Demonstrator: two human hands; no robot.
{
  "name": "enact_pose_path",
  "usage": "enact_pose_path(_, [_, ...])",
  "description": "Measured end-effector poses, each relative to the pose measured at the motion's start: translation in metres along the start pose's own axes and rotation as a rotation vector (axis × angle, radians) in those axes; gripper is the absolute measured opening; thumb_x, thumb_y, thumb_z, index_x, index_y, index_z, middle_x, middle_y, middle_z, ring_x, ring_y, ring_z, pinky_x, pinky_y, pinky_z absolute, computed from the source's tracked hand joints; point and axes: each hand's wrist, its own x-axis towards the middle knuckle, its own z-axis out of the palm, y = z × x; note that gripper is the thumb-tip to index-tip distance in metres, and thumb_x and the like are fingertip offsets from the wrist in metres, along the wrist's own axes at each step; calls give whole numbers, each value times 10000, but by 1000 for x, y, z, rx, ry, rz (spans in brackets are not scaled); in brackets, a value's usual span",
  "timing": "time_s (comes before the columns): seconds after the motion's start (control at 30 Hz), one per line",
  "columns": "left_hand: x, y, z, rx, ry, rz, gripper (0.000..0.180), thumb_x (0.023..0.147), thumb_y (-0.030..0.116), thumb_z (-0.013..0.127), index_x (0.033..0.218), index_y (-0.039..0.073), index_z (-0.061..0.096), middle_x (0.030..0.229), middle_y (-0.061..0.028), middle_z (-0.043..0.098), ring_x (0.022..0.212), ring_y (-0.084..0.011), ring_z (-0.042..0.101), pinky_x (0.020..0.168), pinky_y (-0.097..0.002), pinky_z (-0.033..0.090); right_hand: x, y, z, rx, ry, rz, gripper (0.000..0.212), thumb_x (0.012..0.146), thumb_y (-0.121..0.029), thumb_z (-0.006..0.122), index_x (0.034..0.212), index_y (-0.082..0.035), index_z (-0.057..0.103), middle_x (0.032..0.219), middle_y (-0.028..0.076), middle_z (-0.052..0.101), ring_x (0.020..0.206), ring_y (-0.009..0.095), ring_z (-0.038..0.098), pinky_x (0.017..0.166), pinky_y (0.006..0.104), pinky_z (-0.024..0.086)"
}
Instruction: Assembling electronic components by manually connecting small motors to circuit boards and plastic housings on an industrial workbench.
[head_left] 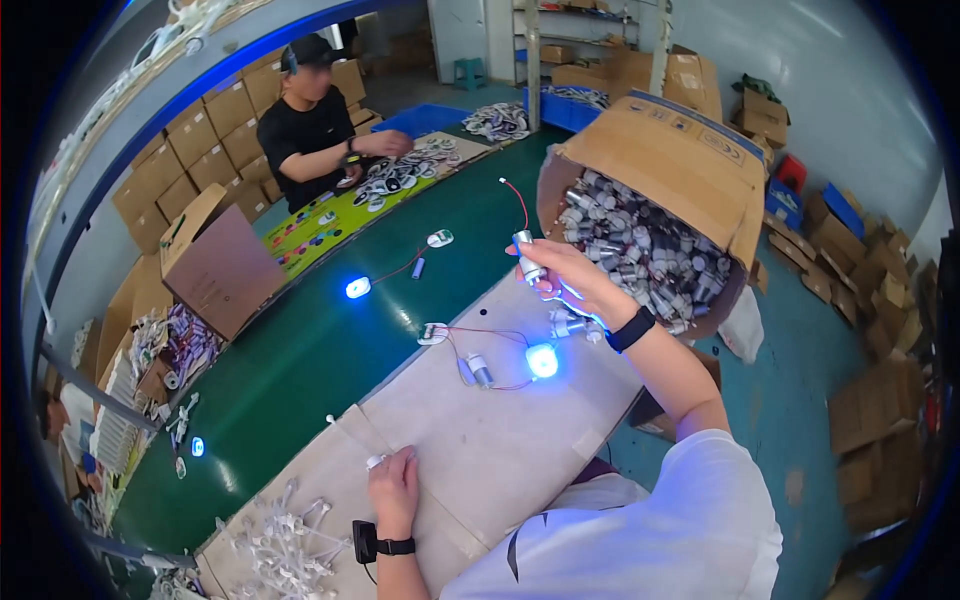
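My right hand [580, 275] is raised over the far right of the work board, closed round a small silver motor [528, 258] with a white end. A thin red wire with a white connector [503, 181] sticks up from the motor. Low over the board, my left hand [394, 490] has its fingers curled at a small white plastic part [375, 461], partly hidden by them. Between the hands lie a glowing blue-white light module [541, 361], a silver motor [481, 372] and a white oval piece [433, 334], linked by thin wires. More motors [572, 324] lie below my right hand.
A tilted cardboard box [660, 140] full of motors stands at the right. White plastic parts [285, 545] are heaped at the near left. On the green conveyor belt [300, 370] lie wired units, one with a lit module [357, 288]. Across it, a person [310, 130] handles pieces.
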Motion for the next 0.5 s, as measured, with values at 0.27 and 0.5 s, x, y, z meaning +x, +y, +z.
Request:
enact_pose_path(0.27, [3, -3, 7, -15, -46, -12, 122, 779, 110, 652, 898, 81, 651, 736, -119, 629, 679, -313, 579, 639, -406, 458, 96, 3, 34, 122, -138, 49, 273, 863, -200, 635, 1080, -71, 533, 854, 38, 561, 590, 44, 444, 444, 171, 307])
enact_pose_path(0.5, [-5, -15, -4, 75, 52, -64, 109, 781, 111, 647, 885, 80, 660, 736, -118, 633, 684, -311, 591, 646, -401, 465, 167, 20, 138, 54, -324, 43, 247, 830, -172, 664, 1006, -51, 541, 861, 47, 587, 607, 43, 476, 454, 170, 347])
